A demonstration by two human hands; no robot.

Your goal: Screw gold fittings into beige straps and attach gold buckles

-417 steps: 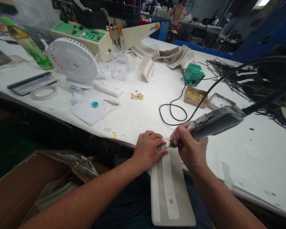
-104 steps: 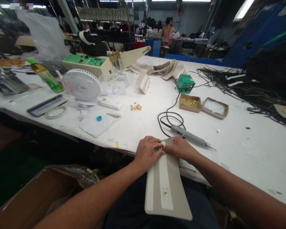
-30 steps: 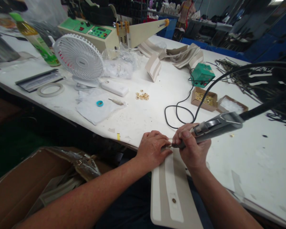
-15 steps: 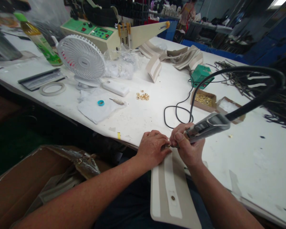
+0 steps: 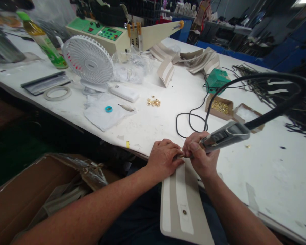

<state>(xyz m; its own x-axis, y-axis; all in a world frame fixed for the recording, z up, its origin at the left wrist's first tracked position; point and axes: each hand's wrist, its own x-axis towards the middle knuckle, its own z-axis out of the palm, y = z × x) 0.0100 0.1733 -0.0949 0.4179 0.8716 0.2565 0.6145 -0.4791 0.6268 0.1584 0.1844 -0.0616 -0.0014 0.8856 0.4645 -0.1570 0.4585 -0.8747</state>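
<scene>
A beige panel with white strips [image 5: 172,204] hangs over the table's near edge, a small round metal piece [image 5: 184,212] near its lower end. My left hand [image 5: 164,158] is closed on the panel's upper end, fingertips pinched at its edge. Wrapped round a grey electric tool [image 5: 225,136] with a thick black cable, my right hand [image 5: 201,154] touches the same end of the panel. The tool's tip and the spot between the fingertips are mostly hidden by the fingers.
On the white table [image 5: 153,122] are gold fittings [image 5: 153,102], a box of gold pieces [image 5: 220,108], a green box [image 5: 216,81], a white fan [image 5: 89,61], a bottle [image 5: 44,44] and stacked panels [image 5: 199,59]. An open carton [image 5: 28,183] stands lower left. A person [image 5: 202,17] is far back.
The view has shifted slightly. The tool's rear end has moved a little to the right, while both hands keep nearly the same place at the panel.
</scene>
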